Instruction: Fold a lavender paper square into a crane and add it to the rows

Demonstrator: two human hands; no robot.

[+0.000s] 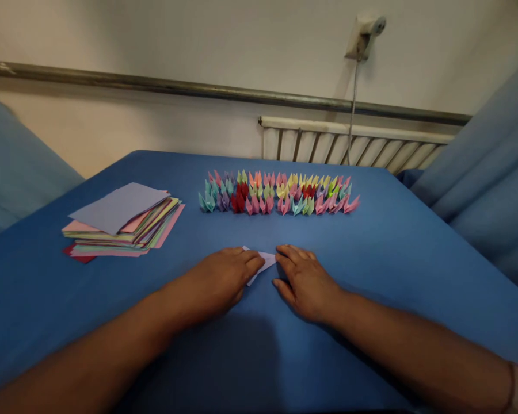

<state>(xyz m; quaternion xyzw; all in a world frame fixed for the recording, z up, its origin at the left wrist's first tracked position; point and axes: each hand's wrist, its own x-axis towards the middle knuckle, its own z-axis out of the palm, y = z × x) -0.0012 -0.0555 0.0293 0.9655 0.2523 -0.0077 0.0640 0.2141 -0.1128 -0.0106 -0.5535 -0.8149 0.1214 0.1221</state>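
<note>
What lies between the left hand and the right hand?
In the head view, a folded pale paper: the left hand covers part of it, and its narrow end reaches the right hand.

Left hand [228, 277] and right hand [309, 283] touch a folded lavender paper [267, 262] near rows of colorful origami [282, 191].
</note>
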